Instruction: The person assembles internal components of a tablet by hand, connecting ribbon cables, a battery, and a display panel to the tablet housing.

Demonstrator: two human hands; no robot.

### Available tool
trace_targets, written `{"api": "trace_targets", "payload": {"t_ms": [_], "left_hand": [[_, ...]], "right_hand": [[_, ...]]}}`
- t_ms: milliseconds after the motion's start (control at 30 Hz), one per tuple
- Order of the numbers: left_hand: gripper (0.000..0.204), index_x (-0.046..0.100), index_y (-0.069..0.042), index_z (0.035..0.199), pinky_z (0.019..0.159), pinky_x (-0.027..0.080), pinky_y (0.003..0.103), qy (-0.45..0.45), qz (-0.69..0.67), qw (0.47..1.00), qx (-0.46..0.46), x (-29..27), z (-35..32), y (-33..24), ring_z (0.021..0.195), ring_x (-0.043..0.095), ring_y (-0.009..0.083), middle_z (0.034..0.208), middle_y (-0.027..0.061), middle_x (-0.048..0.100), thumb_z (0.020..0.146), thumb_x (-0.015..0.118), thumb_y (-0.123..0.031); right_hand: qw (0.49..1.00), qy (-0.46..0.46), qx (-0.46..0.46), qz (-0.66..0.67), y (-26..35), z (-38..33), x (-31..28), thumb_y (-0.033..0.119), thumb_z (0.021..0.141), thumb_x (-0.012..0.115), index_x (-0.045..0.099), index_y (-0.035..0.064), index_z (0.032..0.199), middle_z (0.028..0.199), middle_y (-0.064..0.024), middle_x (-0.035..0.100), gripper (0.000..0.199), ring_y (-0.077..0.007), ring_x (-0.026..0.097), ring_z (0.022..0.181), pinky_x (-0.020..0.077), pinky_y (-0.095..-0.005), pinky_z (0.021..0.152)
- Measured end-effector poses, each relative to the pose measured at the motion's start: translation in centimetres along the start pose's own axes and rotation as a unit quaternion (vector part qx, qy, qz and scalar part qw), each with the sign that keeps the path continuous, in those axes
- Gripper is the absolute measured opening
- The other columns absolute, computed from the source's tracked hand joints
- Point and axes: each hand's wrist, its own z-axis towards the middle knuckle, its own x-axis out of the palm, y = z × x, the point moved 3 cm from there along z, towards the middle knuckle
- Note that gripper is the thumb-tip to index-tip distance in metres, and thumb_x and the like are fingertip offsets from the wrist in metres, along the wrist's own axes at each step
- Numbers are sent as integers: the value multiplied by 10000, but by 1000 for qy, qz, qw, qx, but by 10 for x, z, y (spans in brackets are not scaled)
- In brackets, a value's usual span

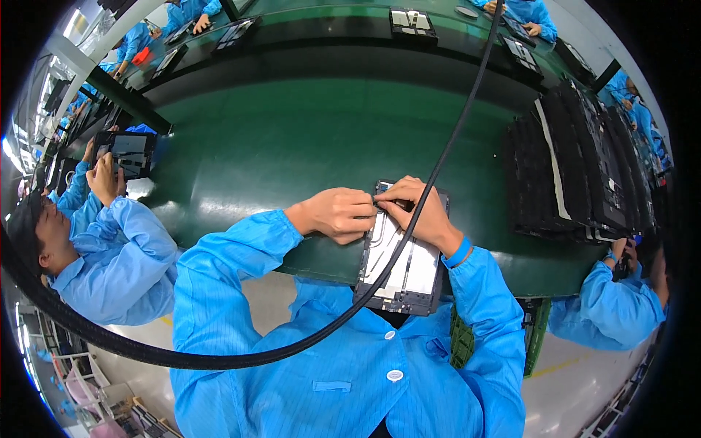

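Observation:
A tablet with its back open [398, 271], black-framed with a silvery inner plate, lies at the near edge of the green table and juts over it toward me. My left hand [341, 214] is closed beside its far left corner, fingers curled and the tips pinched together. From the right, my right hand [420, 213] reaches over the tablet's far end, thumb and forefinger pinched close to the left fingertips. A small dark bit shows between the two hands, too small to name. A blue band [458, 252] circles my right wrist.
A tall stack of black trays [577, 168] stands on the green table [292, 131] at the right. A black cable [431, 182] arcs across the view. Co-workers sit left and right; one at left holds a tablet [125, 153]. Several devices lie on the far line [412, 25].

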Motion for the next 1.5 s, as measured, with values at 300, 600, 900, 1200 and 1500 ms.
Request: {"api": "trace_targets", "payload": {"t_ms": [300,600,900,1200,1500], "left_hand": [[298,734,28,985,771,628,419,9,0,999,-42,-2,-5,8,905,717,333,1010,157,711,709,757,-82],[307,755,39,994,823,633,452,-50,-2,995,-92,0,-11,-1,967,727,365,1027,166,734,700,738,-47],[292,749,35,991,861,617,463,-45,-24,991,-123,2,-6,1,971,716,363,1016,167,737,716,767,-61],[362,781,22,1147,865,583,451,-53,4,983,-175,-6,-10,-15,987,696,318,1039,123,747,808,765,-103],[304,795,-21,1115,799,560,430,-40,10,986,-164,-2,-10,-5,942,679,288,974,87,729,828,769,-118]], "right_hand": [[996,2,84,38,6,2,-1,-8,853,760,805,72,1289,898,-89,761,446,-254,708,859,574,-356,811],[993,14,91,69,11,5,-1,-31,822,741,711,88,1444,789,-12,700,634,-225,662,886,564,-353,831],[996,28,75,32,10,6,-5,-16,846,772,759,78,1393,878,-63,717,555,-226,668,839,564,-356,813],[996,23,69,56,5,3,-1,-21,854,816,728,87,1425,1075,-99,736,587,-191,713,998,585,-326,901],[985,-167,11,37,28,-12,-34,-7,933,758,710,18,1378,1184,-143,723,448,-240,716,1036,589,-361,947]]}}
